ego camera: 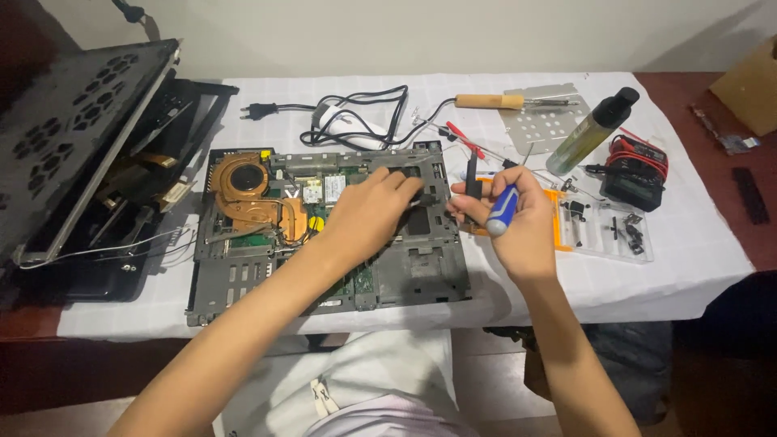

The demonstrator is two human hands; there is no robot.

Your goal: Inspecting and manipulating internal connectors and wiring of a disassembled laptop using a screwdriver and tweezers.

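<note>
A big open laptop [324, 235] is lying flat on the white cloth [696, 243], right in front of the person. Its green board and copper fan are showing. The left hand [368, 212] is resting on the middle of the laptop, fingers curled down and pressing on it, holding nothing I can see. The right hand [514, 214] is sitting just past the laptop's right edge, gripping a screwdriver [500, 210] with a blue and white handle. A clear box [607, 231] is lying just beside that hand.
</note>
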